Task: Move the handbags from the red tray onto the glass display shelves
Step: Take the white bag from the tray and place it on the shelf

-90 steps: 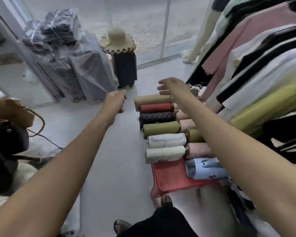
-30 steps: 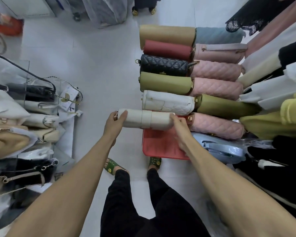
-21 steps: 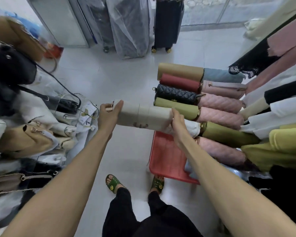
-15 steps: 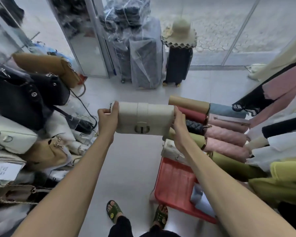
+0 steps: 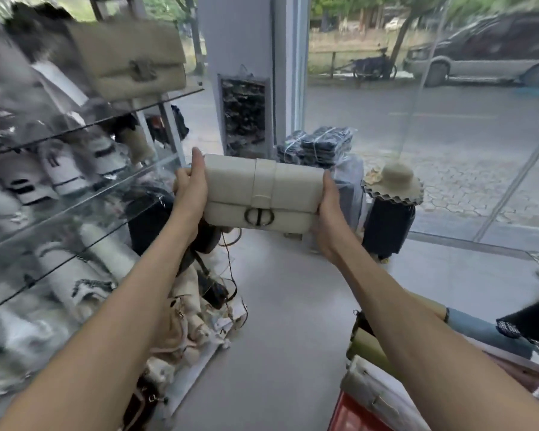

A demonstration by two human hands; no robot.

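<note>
Holding bag (image 5: 262,191) level, long axis left-right, left hand (image 5: 190,188) and right hand (image 5: 327,213) curled round its ends; just right of shelves (image 5: 112,188), left hand nearer.

Single view: a wide-angle camera worn on the head, facing forward and slightly down; straight lines bow toward the frame edges; the left hand (image 5: 190,188) and right hand (image 5: 329,213) reach in from the lower corners and hold a bag (image 5: 262,194) at frame centre, close to the lens; shelves (image 5: 75,200) fill the left of the frame, near and blurred; a window (image 5: 448,150) fills the upper right, the street (image 5: 386,113) far beyond it; the tray (image 5: 352,418) is cut by the lower edge.
</note>
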